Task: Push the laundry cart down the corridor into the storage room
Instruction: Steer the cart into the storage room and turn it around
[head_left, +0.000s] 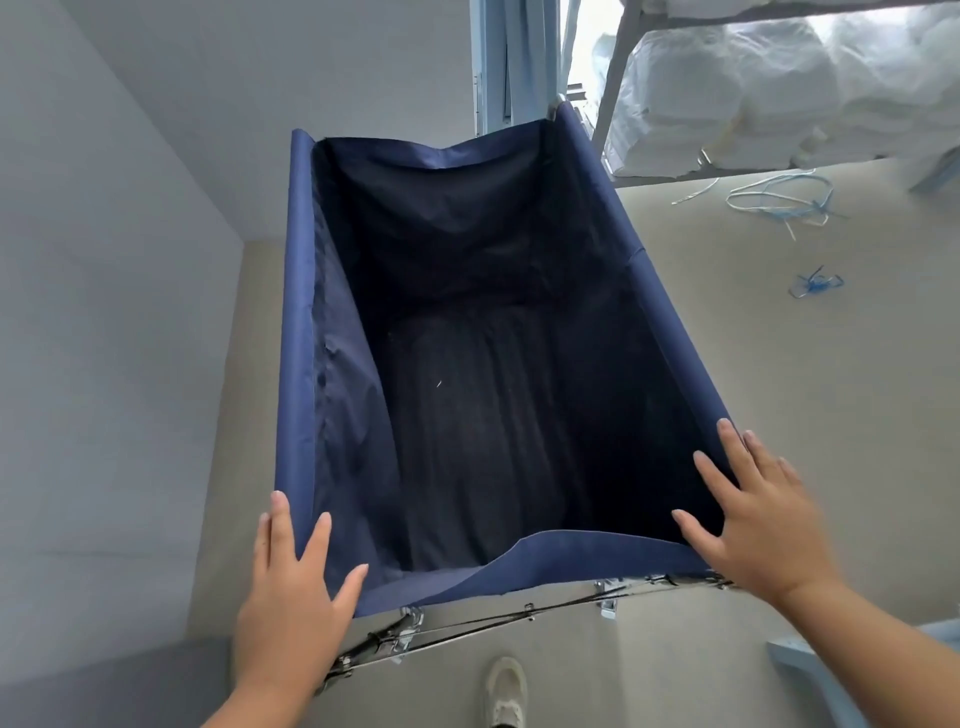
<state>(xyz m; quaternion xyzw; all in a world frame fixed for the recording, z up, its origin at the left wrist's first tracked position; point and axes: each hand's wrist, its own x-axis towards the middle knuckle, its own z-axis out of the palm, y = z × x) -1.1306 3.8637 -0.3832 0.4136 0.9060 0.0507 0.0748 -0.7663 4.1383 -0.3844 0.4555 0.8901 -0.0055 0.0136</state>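
Laundry cart (300, 312) stands directly in front of me on a matte beige floor (779, 374), its left side close along a smooth grey wall (104, 312).

Bag: navy woven cloth with a slight sheen. The mouth is rectangular and the walls taper down to a dark, creased bottom. The near hem sags in a curve. Chrome frame (408, 631) and its brackets show under that hem.

Left hand (291, 597): fingers straight and spread, laid flat over the near-left corner of the rim.

Right hand (758, 519): likewise flat on the near-right corner, fingers splayed, gripping nothing.

Ahead right: grey metal rack (618, 67) holding lumpy white sacks (727, 93). Loose pale-blue cords (779, 202) lie on the floor. My white shoe (506, 691) is below.
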